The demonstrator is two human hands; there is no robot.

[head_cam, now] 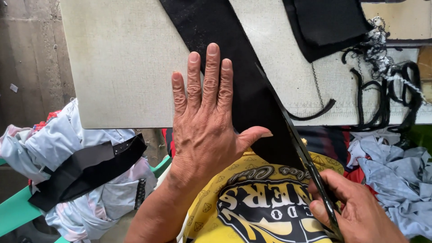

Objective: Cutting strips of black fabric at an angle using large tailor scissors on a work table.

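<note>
A: Right hand, item one: closed around the handles of dark metal scissors, close to the bottom right corner of the view.

B: Scissors, orientation?

A: Long axis diagonal. Handles low and right in the fist, blades running up and to the left along the right edge of a black cloth strip. Whether the blades are apart or closed cannot be told.

B: Strip, material and shape?

A: Black woven cloth, matt, one long flat band with straight sides. It lies diagonally on the board, from the far edge down toward the near edge, and overhangs that near edge toward the person's lap.

B: Left hand?

A: Left hand, spread flat, fingers straight and together, pointing away toward the far edge. Palm down, grasping nothing, pressing on the board and on the left side of the strip. Thumb stretched out to the right across the black cloth at the near edge.

B: Board?

A: Pale, coarse-weave covering, rectangular, with a stitched line along the near edge on the right side.

B: Other entries?

A: Second black cloth piece at the far right corner of the board. Tangle of black cord and beaded trim on the right part of the board. Heap of pale blue cloth beyond the right end, lower down. Bundle of light cloth with a black band below the left end. Yellow printed shirt on the person's body.
</note>
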